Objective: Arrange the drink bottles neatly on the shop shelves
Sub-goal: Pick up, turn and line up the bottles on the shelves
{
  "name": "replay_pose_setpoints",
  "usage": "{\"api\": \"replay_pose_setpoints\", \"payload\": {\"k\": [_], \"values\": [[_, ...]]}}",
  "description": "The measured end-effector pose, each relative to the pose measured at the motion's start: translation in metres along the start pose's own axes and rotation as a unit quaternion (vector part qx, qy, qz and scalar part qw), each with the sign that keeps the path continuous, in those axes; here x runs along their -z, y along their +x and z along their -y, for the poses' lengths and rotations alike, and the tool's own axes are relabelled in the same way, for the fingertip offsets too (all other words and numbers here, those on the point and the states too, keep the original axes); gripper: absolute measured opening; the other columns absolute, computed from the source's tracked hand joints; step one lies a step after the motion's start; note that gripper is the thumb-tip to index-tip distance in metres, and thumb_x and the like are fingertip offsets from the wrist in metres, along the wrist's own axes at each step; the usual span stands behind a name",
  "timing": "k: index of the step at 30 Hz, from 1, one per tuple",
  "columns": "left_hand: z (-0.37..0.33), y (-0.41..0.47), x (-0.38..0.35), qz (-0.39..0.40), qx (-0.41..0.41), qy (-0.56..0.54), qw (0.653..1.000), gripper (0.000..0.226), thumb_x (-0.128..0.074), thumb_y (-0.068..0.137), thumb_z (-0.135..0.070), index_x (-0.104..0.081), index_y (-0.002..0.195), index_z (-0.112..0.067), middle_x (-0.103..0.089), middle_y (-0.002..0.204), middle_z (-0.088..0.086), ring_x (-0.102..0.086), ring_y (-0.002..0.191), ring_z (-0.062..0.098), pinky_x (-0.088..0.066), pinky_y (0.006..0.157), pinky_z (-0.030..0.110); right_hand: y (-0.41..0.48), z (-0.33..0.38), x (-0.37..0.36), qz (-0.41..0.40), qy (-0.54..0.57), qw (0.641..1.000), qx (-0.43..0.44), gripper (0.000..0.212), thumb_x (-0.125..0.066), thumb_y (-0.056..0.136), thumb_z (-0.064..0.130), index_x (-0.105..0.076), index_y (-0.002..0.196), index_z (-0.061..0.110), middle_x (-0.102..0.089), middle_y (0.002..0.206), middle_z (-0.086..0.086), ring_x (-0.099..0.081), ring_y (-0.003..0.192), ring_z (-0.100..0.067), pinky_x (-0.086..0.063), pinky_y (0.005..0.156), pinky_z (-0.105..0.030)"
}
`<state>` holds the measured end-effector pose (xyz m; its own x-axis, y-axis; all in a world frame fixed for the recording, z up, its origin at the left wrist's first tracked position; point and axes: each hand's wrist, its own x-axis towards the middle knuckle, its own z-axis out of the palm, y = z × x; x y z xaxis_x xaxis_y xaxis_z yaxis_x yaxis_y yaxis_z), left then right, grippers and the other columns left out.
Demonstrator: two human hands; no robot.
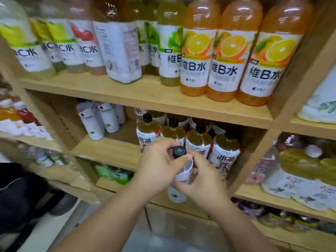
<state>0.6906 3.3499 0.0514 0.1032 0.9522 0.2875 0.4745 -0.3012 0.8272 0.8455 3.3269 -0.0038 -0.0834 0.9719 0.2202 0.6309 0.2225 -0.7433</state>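
Observation:
Both my hands hold one small white-labelled bottle (179, 194) with a black cap (178, 151), in front of the middle shelf. My left hand (160, 166) wraps its upper part from the left, fingers near the cap. My right hand (201, 180) grips the body from the right. Just behind it, several black-capped tea bottles (199, 140) stand on the middle shelf (109, 148). Further left on that shelf stand white bottles (98, 122). The upper shelf (145, 93) carries orange drink bottles (225, 57) on the right and pale yellow and red ones (60, 46) on the left.
One white bottle (123, 51) on the upper shelf leans out of line. A wooden upright (283, 113) separates a right bay with large tea bottles (300, 173). Green packs (114, 173) sit on a lower shelf. A dark shoe (61, 204) rests on the floor at left.

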Motion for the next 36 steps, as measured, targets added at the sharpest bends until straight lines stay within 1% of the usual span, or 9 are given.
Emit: {"api": "replay_pose_setpoints", "payload": {"k": [9,13,15,18,21,24,26,31,36], "values": [[0.092,0.031,0.153,-0.033,0.007,0.064,0.997,0.020,-0.087,0.075,-0.029,-0.070,0.086,-0.032,-0.058,0.080,-0.008,-0.055,0.068,0.002,-0.041,0.061,0.018,0.077,0.108,-0.140,0.016,0.073,0.997,-0.010,0.066,-0.084,0.070,0.051,-0.050,0.125,0.044,-0.064,0.114,0.025,-0.060,0.105,0.003,-0.055,0.083,-0.035],[0.148,0.044,0.191,-0.081,0.064,0.041,0.994,0.029,-0.076,0.086,-0.042,-0.071,0.111,-0.028,-0.062,0.096,-0.010,-0.055,0.070,0.002,-0.046,0.068,0.023,0.114,0.125,-0.182,0.001,0.102,0.993,-0.055,0.064,-0.089,0.074,0.040,-0.049,0.124,0.043,-0.062,0.114,0.028,-0.058,0.106,0.009,-0.052,0.085,-0.021],[0.179,0.049,0.201,-0.086,0.107,0.040,0.990,0.033,-0.066,0.094,-0.042,-0.067,0.124,-0.027,-0.060,0.105,-0.012,-0.056,0.077,-0.001,-0.046,0.075,0.025,0.134,0.127,-0.198,-0.020,0.097,0.992,-0.083,0.062,-0.089,0.075,0.038,-0.050,0.123,0.035,-0.063,0.117,0.017,-0.060,0.106,-0.001,-0.053,0.088,-0.027],[0.226,0.062,0.205,-0.059,0.156,0.052,0.985,0.037,-0.056,0.102,-0.033,-0.061,0.138,-0.026,-0.056,0.133,-0.005,-0.060,0.093,0.011,-0.044,0.089,0.027,0.169,0.133,-0.219,-0.043,0.060,0.987,-0.143,0.042,-0.085,0.079,0.038,-0.049,0.085,0.018,-0.059,0.085,-0.001,-0.058,0.075,-0.018,-0.050,0.066,-0.037],[0.260,0.076,0.203,-0.026,0.160,0.080,0.983,0.042,-0.050,0.104,-0.030,-0.055,0.145,-0.024,-0.046,0.151,0.000,-0.055,0.124,0.019,-0.039,0.103,0.028,0.202,0.139,-0.235,-0.043,0.040,0.985,-0.163,0.055,-0.081,0.085,0.038,-0.039,0.063,0.011,-0.047,0.058,-0.013,-0.045,0.052,-0.026,-0.037,0.053,-0.040],[0.282,0.088,0.203,-0.017,0.184,0.071,0.980,0.042,-0.048,0.106,-0.029,-0.051,0.147,-0.027,-0.021,0.167,0.002,-0.036,0.147,0.021,-0.035,0.113,0.032,0.225,0.146,-0.253,-0.018,0.036,0.984,-0.172,0.062,-0.079,0.087,0.040,-0.058,0.106,-0.015,-0.068,0.091,-0.024,-0.065,0.080,-0.037,-0.052,0.069,-0.042],[0.293,0.094,0.201,-0.027,0.189,0.074,0.979,0.040,-0.048,0.106,-0.026,-0.053,0.145,-0.026,-0.006,0.171,0.004,-0.032,0.150,0.021,-0.035,0.107,0.027,0.234,0.148,-0.266,-0.059,0.029,0.988,-0.137,0.065,-0.084,0.082,0.038,-0.055,0.126,0.002,-0.067,0.105,-0.011,-0.064,0.100,-0.032,-0.045,0.073,-0.031],[0.304,0.102,0.188,-0.007,0.201,0.060,0.978,0.048,-0.045,0.106,-0.015,-0.044,0.153,-0.026,0.014,0.171,0.002,-0.025,0.151,0.017,-0.027,0.104,0.017,0.235,0.130,-0.279,0.012,-0.064,0.972,-0.225,0.054,-0.080,0.084,0.040,-0.060,0.119,0.004,-0.067,0.116,-0.012,-0.063,0.111,-0.031,-0.050,0.085,-0.033],[0.314,0.101,0.186,0.004,0.188,0.054,0.981,0.053,-0.048,0.105,-0.018,-0.038,0.155,-0.033,0.014,0.171,-0.002,-0.021,0.154,0.018,-0.034,0.115,0.032,0.232,0.108,-0.296,0.066,-0.078,0.947,-0.305,0.054,-0.077,0.083,0.052,-0.067,0.113,0.008,-0.070,0.113,-0.010,-0.066,0.102,-0.029,-0.046,0.074,-0.031]]}}
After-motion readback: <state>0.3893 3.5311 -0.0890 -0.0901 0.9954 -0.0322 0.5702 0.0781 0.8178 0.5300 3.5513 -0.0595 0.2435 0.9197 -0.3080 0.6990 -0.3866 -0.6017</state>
